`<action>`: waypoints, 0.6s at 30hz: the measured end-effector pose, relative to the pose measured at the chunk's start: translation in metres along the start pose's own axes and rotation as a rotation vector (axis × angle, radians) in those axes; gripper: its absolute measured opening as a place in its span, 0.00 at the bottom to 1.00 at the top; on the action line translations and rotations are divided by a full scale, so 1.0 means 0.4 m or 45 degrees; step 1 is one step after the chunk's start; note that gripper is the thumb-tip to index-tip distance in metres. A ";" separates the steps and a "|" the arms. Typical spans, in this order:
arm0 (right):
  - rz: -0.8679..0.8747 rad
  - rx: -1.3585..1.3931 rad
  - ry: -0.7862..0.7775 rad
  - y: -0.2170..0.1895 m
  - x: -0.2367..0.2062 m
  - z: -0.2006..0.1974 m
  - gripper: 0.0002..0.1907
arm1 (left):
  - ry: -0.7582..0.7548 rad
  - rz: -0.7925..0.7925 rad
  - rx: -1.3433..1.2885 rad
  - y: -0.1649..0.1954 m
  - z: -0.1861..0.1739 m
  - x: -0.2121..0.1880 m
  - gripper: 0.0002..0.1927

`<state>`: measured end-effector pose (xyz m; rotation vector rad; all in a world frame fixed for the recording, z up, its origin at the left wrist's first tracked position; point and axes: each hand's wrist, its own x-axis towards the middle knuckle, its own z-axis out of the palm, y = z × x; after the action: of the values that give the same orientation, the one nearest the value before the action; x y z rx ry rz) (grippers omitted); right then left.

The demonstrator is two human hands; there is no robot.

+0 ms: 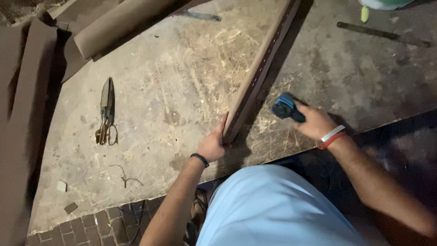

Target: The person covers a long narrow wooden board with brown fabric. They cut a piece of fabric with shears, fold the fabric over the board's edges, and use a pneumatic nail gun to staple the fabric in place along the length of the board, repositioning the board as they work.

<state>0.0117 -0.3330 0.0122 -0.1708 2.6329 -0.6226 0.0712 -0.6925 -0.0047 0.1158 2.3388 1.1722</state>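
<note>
- The long board wrapped in brown covering (pixel 261 64) stands on its edge across the worktable (pixel 182 91), running from its near end in front of me out toward one o'clock, where it leaves the top of the view.
- My left hand (pixel 213 145) is clamped around the near end of that board, fingers curled over the edge to keep it upright.
- My right hand (pixel 316 122) is wrapped tight around a blue hand tool (pixel 284 107), its nose pointed at the board's side, close to it but apart as far as I can tell.
- A row of small marks runs along the board's dark edge; I judge these to be fastenings already in, with the near end the part in hand.
- The tool is blurred, so I cannot say just what kind it is.
- Large shears (pixel 106 111) lie well apart at nine o'clock, untouched.
- A roll of brown material (pixel 118 25) lies at eleven o'clock, partly cut off.
- The board's far end and far face are hidden.
</note>
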 end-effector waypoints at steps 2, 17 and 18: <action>-0.036 -0.084 0.082 0.072 0.016 -0.030 0.40 | -0.020 -0.037 -0.036 0.018 0.006 0.004 0.58; 0.194 -0.122 -0.522 0.470 -0.234 -0.021 0.15 | 0.189 -0.602 0.365 0.308 0.090 0.132 0.51; 0.200 -0.063 -0.697 0.518 -0.260 -0.021 0.15 | 0.218 -0.600 0.365 0.319 0.098 0.130 0.51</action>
<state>0.0974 -0.1229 -0.0353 -0.1255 2.1078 -0.3878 0.0262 -0.5693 0.0527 -0.4299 2.4795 0.6363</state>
